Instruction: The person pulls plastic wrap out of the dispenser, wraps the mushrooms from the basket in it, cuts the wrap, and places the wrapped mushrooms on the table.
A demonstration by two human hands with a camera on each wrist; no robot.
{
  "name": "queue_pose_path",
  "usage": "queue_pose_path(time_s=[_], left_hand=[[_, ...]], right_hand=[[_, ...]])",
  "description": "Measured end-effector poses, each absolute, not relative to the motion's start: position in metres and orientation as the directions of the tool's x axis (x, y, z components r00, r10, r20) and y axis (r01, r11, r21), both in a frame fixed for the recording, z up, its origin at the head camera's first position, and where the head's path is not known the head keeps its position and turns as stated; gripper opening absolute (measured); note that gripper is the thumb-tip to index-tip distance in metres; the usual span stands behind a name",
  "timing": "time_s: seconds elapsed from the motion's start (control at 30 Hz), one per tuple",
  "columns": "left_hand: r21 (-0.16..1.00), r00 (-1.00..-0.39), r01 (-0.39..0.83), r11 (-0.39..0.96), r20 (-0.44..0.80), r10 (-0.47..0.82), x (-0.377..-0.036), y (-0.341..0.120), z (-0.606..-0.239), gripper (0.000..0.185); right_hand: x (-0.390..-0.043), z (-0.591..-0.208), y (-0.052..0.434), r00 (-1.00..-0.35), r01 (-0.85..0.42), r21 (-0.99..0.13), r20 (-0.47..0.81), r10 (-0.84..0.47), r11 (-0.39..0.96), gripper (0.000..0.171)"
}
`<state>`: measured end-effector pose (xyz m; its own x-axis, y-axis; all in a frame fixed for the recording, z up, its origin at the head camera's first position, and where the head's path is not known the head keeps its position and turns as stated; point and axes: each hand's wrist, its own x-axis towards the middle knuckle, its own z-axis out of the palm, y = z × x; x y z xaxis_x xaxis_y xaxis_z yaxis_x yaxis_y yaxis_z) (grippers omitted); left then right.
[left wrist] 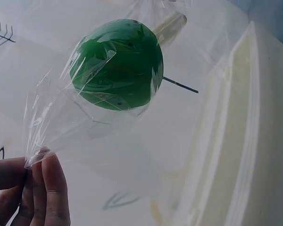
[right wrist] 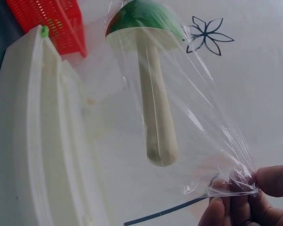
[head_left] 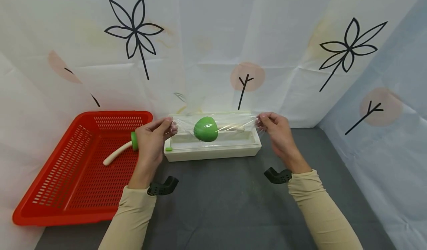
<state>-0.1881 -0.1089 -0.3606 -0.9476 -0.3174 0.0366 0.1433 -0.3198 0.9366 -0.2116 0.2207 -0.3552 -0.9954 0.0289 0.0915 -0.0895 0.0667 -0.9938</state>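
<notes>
A toy mushroom with a green cap [head_left: 205,129] and a cream stem [right wrist: 155,103] lies wrapped in clear cling film [right wrist: 207,117]. My left hand [head_left: 151,139] pinches the film's gathered end on the cap side, between thumb and fingers. At the stem side, my right hand [head_left: 278,133] pinches the other bunched end. The film is stretched between both hands, and the mushroom hangs in it above a long white cling film dispenser [head_left: 213,153]. On the dispenser's left end sits a small green slider [head_left: 168,149].
To the left stands a red perforated basket [head_left: 83,202] holding another mushroom with a pale stem [head_left: 116,153], partly behind my left hand. A dark grey cloth [head_left: 217,205] covers the table. White printed fabric [head_left: 200,46] hangs behind and at the sides.
</notes>
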Motion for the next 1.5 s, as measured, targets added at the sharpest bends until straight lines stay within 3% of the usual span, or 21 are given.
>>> queue_pose_path(time_s=[0.43, 0.9, 1.1, 1.4, 1.5], left_hand=[[0.929, -0.942, 0.210, -0.304, 0.109, -0.318, -0.182, -0.114, -0.344, 0.023], [0.920, -0.939, 0.256, -0.297, 0.164, -0.302, -0.173, -0.111, -0.327, 0.027], [0.898, -0.929, 0.300, -0.321, 0.199, -0.311, -0.172, -0.109, -0.322, 0.020], [0.890, -0.920, 0.322, -0.322, 0.214, -0.328, -0.166, -0.106, -0.316, 0.026], [0.901, -0.920, 0.315, -0.298, 0.212, -0.330, -0.162, -0.105, -0.317, 0.023]], right_hand=[[-0.203, -0.334, 0.218, -0.986, -0.166, -0.986, 0.166, 0.014, 0.007, 0.021], [-0.196, -0.320, 0.221, -0.969, -0.244, -0.958, 0.245, 0.010, -0.150, 0.016], [-0.193, -0.314, 0.222, -0.966, -0.255, -0.949, 0.258, 0.004, -0.187, 0.017], [-0.183, -0.308, 0.225, -0.945, -0.312, -0.934, 0.323, -0.041, -0.172, 0.004], [-0.178, -0.310, 0.228, -0.937, -0.324, -0.935, 0.338, -0.088, -0.145, 0.014]])
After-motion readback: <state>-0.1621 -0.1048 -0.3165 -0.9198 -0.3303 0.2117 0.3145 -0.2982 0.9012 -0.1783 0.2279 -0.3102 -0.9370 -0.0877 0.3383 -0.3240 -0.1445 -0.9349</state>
